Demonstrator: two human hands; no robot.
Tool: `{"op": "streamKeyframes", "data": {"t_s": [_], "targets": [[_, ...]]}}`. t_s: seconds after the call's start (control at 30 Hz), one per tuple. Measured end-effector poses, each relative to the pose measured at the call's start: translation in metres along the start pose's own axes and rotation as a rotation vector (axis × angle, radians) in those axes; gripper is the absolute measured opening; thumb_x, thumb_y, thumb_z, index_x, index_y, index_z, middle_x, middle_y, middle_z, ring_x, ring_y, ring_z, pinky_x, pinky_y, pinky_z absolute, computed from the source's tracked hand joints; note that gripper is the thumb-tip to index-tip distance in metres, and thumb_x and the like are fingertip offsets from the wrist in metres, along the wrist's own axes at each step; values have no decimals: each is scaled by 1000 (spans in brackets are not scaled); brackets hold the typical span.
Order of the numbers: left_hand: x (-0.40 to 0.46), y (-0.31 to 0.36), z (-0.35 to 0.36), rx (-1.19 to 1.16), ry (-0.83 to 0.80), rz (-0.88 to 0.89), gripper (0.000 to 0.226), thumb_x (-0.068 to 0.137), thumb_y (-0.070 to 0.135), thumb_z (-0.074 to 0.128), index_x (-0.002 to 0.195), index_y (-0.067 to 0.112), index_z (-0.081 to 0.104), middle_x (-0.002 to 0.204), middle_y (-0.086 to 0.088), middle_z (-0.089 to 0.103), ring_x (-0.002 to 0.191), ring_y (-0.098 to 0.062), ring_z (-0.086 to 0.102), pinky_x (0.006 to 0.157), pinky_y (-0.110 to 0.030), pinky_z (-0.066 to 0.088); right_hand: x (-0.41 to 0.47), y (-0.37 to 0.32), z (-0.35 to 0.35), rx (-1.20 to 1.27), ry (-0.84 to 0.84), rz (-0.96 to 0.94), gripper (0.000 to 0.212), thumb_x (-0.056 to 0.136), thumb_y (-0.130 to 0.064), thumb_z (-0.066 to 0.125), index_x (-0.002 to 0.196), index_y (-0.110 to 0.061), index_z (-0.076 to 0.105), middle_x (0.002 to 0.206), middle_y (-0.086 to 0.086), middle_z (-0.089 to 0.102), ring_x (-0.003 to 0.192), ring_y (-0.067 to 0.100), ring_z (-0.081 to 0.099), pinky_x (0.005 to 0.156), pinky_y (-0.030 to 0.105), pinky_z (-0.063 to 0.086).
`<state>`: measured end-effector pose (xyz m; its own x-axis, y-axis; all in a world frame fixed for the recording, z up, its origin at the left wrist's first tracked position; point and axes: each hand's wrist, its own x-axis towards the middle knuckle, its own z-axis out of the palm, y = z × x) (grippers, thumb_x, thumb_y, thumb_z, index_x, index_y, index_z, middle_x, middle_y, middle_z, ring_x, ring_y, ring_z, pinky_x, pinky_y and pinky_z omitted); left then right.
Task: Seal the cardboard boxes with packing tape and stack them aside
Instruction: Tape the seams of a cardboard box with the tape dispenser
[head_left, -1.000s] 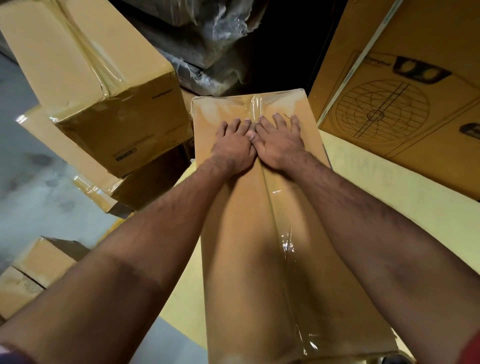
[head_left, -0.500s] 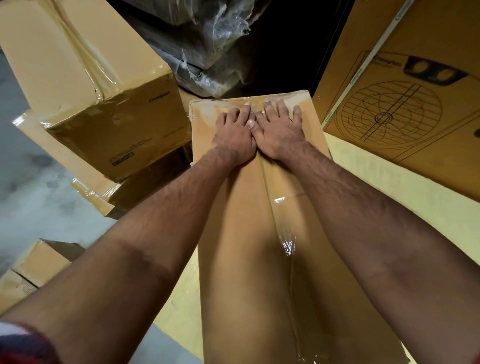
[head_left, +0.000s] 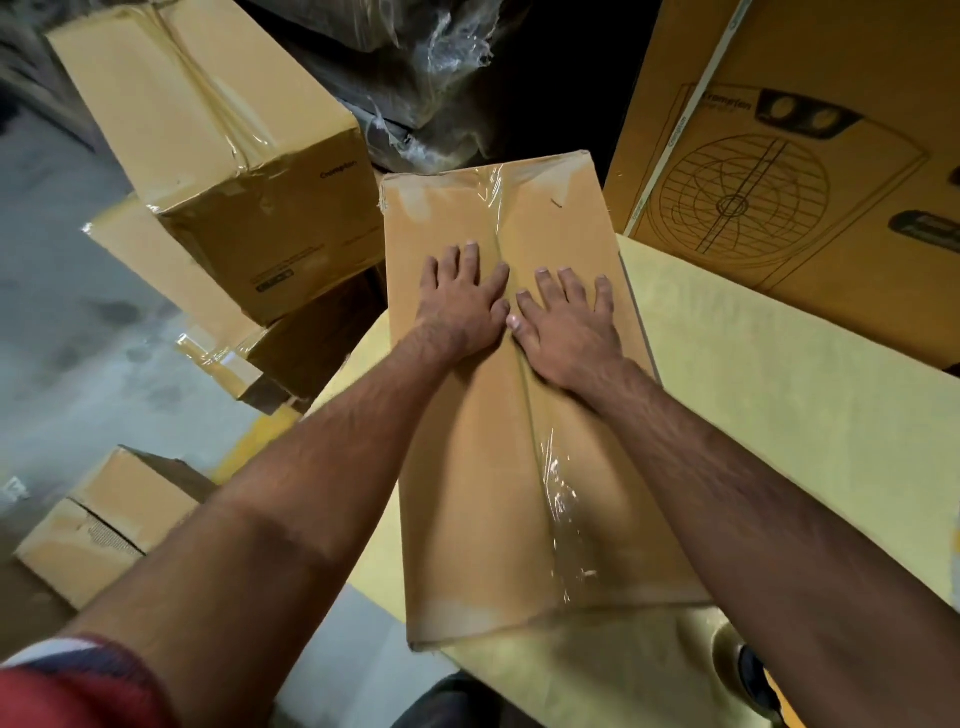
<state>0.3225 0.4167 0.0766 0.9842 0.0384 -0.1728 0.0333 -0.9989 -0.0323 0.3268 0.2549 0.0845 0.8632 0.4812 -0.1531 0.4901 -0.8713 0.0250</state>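
A long brown cardboard box (head_left: 467, 493) lies lengthwise in front of me on a pale yellow surface (head_left: 779, 415). Clear packing tape (head_left: 558, 483) runs along its centre seam from the near end to the far end. My left hand (head_left: 462, 301) lies flat on the box top just left of the seam, fingers straight and spread. On the other side of the seam my right hand (head_left: 566, 322) presses flat with straight fingers. The two thumbs nearly touch over the tape. A roll of tape (head_left: 737, 660) shows at the bottom right, partly hidden by my right forearm.
Two taped boxes (head_left: 223, 130) are stacked at the upper left on the grey floor. A smaller box (head_left: 104, 519) sits at the lower left. A large box printed with a fan drawing (head_left: 810, 171) stands at the right. Plastic-wrapped bundles (head_left: 415, 67) lie behind.
Both hands have slid back along the seam from the box's far end toward me, still flat on the tape. The hands have spread slightly apart.
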Motion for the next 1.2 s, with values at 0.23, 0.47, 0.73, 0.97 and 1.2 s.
{"op": "streamKeyframes", "data": {"t_s": [0.23,0.47,0.73,0.97,1.2], "targets": [[-117,41,15,-5,-72,-1,56,101,50,29,155,37,21,166,-15,2,151,-38,2,120,-58,4,-107,-19,16,47,-61,15,62,102,-55,10,152,-28,33,165,3,15,152,29,8,117,64,3],[-230,80,35,13,-88,54,53,103,52,22,155,39,21,166,-15,3,151,-36,3,120,-58,7,-216,-34,34,73,-87,28,62,102,-56,11,152,-28,34,165,4,16,151,29,8,117,64,4],[-298,101,38,-24,-110,59,48,105,52,22,150,42,31,165,-14,7,151,-34,5,119,-58,11,-299,-43,50,95,-62,49,60,102,-57,12,149,-31,37,164,6,21,150,29,13,117,63,7],[-314,92,43,-328,-84,-465,56,102,50,40,152,35,20,160,-28,-5,138,-48,31,106,-55,43,-333,-55,51,187,77,292,55,101,-55,30,148,-28,36,145,18,30,130,34,30,106,54,31],[-310,97,29,-433,-204,-613,75,98,55,48,158,34,8,129,-19,44,115,-31,54,89,-40,53,-328,-36,60,537,5,253,73,97,-57,45,152,-14,23,139,24,23,123,42,41,101,44,44]]}}
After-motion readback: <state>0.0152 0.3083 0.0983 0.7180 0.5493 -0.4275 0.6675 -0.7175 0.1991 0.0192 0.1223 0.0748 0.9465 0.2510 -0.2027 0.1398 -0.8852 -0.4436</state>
